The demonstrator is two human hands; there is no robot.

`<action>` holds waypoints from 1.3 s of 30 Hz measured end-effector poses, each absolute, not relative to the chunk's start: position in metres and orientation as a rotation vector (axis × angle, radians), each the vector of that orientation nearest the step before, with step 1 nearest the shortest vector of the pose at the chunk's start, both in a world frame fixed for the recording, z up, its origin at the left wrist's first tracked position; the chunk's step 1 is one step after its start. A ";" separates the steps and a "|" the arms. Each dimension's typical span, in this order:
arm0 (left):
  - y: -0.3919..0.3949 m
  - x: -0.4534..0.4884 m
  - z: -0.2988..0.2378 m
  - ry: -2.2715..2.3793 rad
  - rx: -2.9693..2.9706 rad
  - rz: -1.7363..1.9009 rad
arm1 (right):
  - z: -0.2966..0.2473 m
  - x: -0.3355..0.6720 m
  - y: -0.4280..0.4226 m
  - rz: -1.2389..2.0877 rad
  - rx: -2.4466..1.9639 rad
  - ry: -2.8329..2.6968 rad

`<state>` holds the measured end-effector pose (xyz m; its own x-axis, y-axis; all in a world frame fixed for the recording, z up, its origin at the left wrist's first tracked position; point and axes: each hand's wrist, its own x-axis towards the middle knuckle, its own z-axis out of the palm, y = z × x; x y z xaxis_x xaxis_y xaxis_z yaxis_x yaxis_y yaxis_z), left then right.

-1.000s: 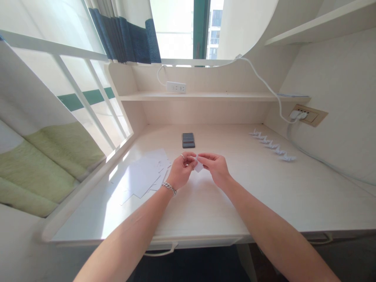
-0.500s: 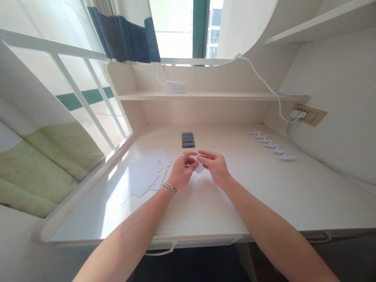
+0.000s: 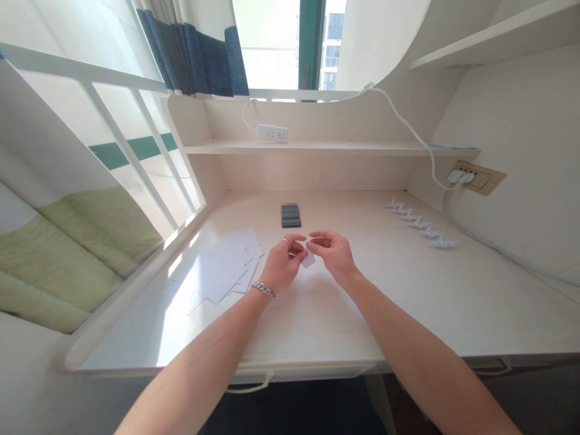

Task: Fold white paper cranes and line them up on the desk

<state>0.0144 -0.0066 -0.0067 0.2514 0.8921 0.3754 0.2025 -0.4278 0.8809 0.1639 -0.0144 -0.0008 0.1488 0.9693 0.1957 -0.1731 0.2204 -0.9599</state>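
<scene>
A small folded piece of white paper (image 3: 309, 260) hangs between my two hands, just above the desk. My left hand (image 3: 286, 258) pinches its left side with thumb and fingers; a ring and a chain bracelet show on this hand and wrist. At the paper's upper right edge, the thumb and index finger of my right hand (image 3: 333, 251) are closed together. Parts of the paper are hidden behind the fingers. Left of my hands lie several loose white paper sheets (image 3: 217, 269), overlapping and partly in sunlight.
A dark phone (image 3: 290, 215) lies beyond my hands. Several folded white paper cranes (image 3: 419, 223) stand in a slanting row at the right. A power strip (image 3: 272, 133) sits on the back shelf (image 3: 326, 145). White cords run to the wall socket (image 3: 479, 177).
My right hand has shifted slightly right and its fingers have drawn a little away from the left hand. The left hand still pinches the paper in about the same place.
</scene>
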 end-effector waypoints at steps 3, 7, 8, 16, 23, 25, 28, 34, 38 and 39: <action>-0.007 0.014 -0.007 1.010 1.816 1.201 | -0.002 0.164 -0.014 1.052 -0.990 -1.118; -0.006 0.014 -0.007 0.986 1.743 1.188 | -0.005 0.162 -0.013 0.992 -0.973 -1.128; -0.005 0.014 -0.007 0.993 1.715 1.176 | -0.006 0.161 -0.012 0.961 -0.968 -1.130; -0.004 0.011 -0.005 1.126 1.816 1.056 | -0.009 0.163 -0.010 0.961 -0.957 -1.171; -0.009 0.011 -0.001 1.196 1.938 0.993 | -0.005 0.169 -0.009 1.031 -1.036 -1.203; -0.008 0.011 0.000 1.199 1.946 0.997 | -0.003 0.168 -0.009 1.046 -1.012 -1.170; -0.007 0.011 0.000 1.223 1.945 0.984 | -0.002 0.167 -0.009 1.056 -0.986 -1.162; -0.006 0.011 -0.001 1.156 1.889 0.985 | -0.003 0.166 -0.010 1.021 -0.944 -1.163; -0.001 0.009 -0.004 1.132 1.802 1.058 | -0.002 0.165 -0.011 1.142 -0.968 -1.181; 0.001 0.009 -0.005 1.146 1.772 1.096 | -0.002 0.164 -0.011 1.186 -0.989 -1.227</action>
